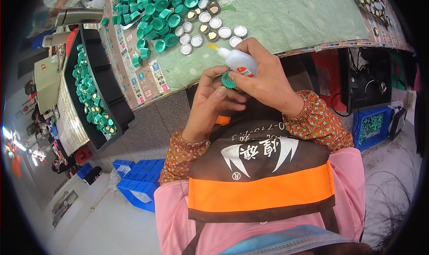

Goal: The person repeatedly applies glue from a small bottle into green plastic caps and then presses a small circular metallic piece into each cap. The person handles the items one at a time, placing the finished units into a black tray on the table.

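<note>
My left hand (206,102) pinches a green fluted cup (228,80) in front of my apron, just off the table's near edge. Wrapped around a white squeeze bottle (241,62) with a yellow nozzle, my right hand (268,76) also has its thumb at the green cup. The nozzle tilts up and left, away from the cup. Beyond my hands, several white crimped bottle caps (225,32) lie on the table, and a few dark ones (212,34) carry gold-coloured pieces. A heap of green fluted cups (154,25) spreads to their left.
A pale green sheet (286,18) covers the table (147,83). At the left stands a black tray (105,60) filled with green cups. Blue crates (142,179) sit on the floor, and a blue bin (373,125) stands right. Another tray of caps (368,2) lies far right.
</note>
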{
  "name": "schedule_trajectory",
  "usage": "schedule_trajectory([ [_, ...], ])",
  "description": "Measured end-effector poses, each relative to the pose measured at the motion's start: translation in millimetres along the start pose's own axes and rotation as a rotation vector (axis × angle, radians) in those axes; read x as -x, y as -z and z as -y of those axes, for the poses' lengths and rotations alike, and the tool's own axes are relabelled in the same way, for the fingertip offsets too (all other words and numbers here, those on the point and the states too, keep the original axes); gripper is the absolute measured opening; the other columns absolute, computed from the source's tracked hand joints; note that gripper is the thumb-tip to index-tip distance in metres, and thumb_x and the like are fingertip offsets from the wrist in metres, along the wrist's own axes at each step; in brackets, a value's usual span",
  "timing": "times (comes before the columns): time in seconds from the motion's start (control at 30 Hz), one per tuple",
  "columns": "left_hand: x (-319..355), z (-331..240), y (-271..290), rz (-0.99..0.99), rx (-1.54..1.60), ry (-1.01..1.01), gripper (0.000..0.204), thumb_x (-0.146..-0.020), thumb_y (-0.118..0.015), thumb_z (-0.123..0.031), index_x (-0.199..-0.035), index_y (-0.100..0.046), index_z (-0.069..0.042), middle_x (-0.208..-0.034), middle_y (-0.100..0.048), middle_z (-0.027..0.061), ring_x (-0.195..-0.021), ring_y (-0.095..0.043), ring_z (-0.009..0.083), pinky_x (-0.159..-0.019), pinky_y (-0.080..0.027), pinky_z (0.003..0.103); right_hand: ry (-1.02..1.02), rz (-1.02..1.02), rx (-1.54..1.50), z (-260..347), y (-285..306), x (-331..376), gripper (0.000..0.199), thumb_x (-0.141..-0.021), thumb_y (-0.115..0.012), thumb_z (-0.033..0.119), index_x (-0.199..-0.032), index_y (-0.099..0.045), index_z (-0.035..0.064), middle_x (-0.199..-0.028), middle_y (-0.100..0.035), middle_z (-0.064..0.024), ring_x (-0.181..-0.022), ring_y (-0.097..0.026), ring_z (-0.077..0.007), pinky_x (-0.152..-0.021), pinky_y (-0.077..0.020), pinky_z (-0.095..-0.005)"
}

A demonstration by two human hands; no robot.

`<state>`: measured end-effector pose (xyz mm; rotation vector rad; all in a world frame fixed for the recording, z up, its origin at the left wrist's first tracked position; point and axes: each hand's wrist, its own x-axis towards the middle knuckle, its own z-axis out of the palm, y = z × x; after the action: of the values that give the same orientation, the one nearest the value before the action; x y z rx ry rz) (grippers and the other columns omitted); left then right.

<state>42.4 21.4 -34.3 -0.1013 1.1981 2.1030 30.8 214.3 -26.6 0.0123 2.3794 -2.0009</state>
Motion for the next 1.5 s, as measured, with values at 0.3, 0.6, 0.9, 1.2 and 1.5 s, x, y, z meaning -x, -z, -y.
schedule_trajectory([
  [0.3,-0.5,5.4,12.2,0.016,0.138,0.042,0.049,-0.105,-0.053,-0.026,-0.145,-0.038,-0.001,-0.128,-0.058,0.0186,-0.105,-0.067,0.0272,-0.080,-0.065,0.041,0.018,0.098,-0.119,-5.6,9.7,5.9,0.038,-0.087,-0.073,0.017,-0.116,-0.055,0.0010,-0.096,-0.069,-0.0160,-0.085,-0.071,-0.0221,-0.074,-0.0555,-0.0364],
  [0.6,1.6,-2.8,13.3,0.030,0.332,-0.012,0.059,-0.104,-0.054,-0.023,-0.153,-0.030,-0.002,-0.124,-0.060,0.0177,-0.102,-0.066,0.0241,-0.080,-0.065,0.037,0.306,0.150,0.090,9.2,42.1,16.7,0.037,-0.086,-0.072,0.015,-0.118,-0.058,0.0025,-0.096,-0.067,-0.0147,-0.082,-0.069,-0.0303,-0.072,-0.0535,-0.0342],
  [0.9,3.0,-4.4,11.5,0.027,0.343,-0.011,0.061,-0.103,-0.056,-0.017,-0.155,-0.028,-0.001,-0.131,-0.058,0.0220,-0.104,-0.066,0.0222,-0.082,-0.065,0.037,0.492,0.153,0.119,11.8,39.0,25.1,0.034,-0.078,-0.079,0.006,-0.107,-0.064,-0.0016,-0.088,-0.070,-0.0144,-0.069,-0.069,-0.0256,-0.061,-0.0522,-0.0321],
  [1.2,4.9,-0.9,12.6,-0.011,0.262,0.005,0.057,-0.102,-0.057,-0.017,-0.153,-0.034,-0.002,-0.137,-0.055,0.0245,-0.104,-0.066,0.0215,-0.084,-0.064,0.036,0.570,0.160,0.205,10.3,35.4,26.8,0.031,-0.081,-0.078,0.008,-0.106,-0.064,-0.0032,-0.086,-0.070,-0.0165,-0.068,-0.070,-0.0294,-0.059,-0.0533,-0.0346],
  [1.5,5.9,-0.4,11.3,-0.016,0.216,0.002,0.054,-0.102,-0.058,-0.016,-0.150,-0.038,-0.003,-0.139,-0.054,0.0253,-0.102,-0.067,0.0203,-0.086,-0.063,0.035,0.508,0.123,0.199,8.2,30.1,29.4,0.020,-0.086,-0.072,0.017,-0.097,-0.062,0.0043,-0.072,-0.061,-0.0118,-0.061,-0.063,-0.0315,-0.055,-0.0489,-0.0394],
])
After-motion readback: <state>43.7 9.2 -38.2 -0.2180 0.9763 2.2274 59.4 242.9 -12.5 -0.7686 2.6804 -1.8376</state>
